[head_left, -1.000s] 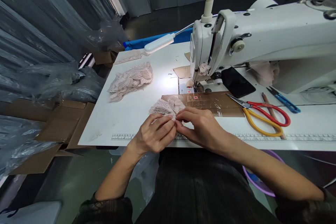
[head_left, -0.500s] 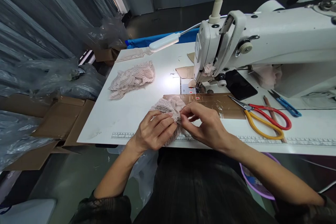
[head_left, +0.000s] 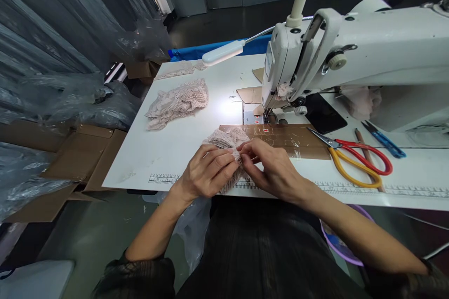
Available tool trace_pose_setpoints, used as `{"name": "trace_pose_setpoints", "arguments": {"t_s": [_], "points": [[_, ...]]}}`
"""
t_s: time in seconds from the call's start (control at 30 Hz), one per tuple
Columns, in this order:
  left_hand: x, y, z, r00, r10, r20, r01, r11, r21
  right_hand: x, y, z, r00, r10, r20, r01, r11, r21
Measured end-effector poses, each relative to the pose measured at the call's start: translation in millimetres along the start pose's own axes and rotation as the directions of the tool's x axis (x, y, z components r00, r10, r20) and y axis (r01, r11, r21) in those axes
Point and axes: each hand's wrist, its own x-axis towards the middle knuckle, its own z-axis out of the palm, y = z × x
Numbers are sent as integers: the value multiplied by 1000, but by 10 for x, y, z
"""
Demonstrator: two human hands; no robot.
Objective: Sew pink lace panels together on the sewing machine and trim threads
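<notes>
A small piece of pale pink lace (head_left: 226, 139) lies at the near edge of the white sewing table (head_left: 168, 149). My left hand (head_left: 206, 173) is closed on its near end, fingers curled over the fabric. My right hand (head_left: 271, 168) pinches the same end from the right, fingertips meeting those of my left hand. The lace's far part rests on a brown taped cardboard strip (head_left: 291, 136). The white sewing machine (head_left: 351, 56) stands just behind, its needle area beyond the lace.
A bigger heap of pink lace (head_left: 177, 103) lies at the table's far left. Red-and-yellow scissors (head_left: 354, 159), blue snips (head_left: 384, 139), a pencil and a black phone (head_left: 324, 112) lie right. A lamp (head_left: 222, 52) reaches over. Cardboard boxes (head_left: 84, 159) and plastic bags sit left.
Both hands have kept pinching the lace end and shifted slightly; more lace now hangs over the table's near edge under my left hand. The view has drifted a little.
</notes>
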Motion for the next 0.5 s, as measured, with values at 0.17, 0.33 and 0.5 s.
{"name": "trace_pose_setpoints", "arguments": {"t_s": [0.17,0.33,0.5], "points": [[-57,-37,46,998,-54,-13,54,998,13,-11,69,12,977,154,-146,-106,952,288],[-73,-110,28,986,-167,1,166,985,47,-132,-106,-160,994,-7,-107,36,962,271],[14,-182,-103,975,-221,-21,222,973,62,14,-90,-196,977,-184,110,153,959,240]]}}
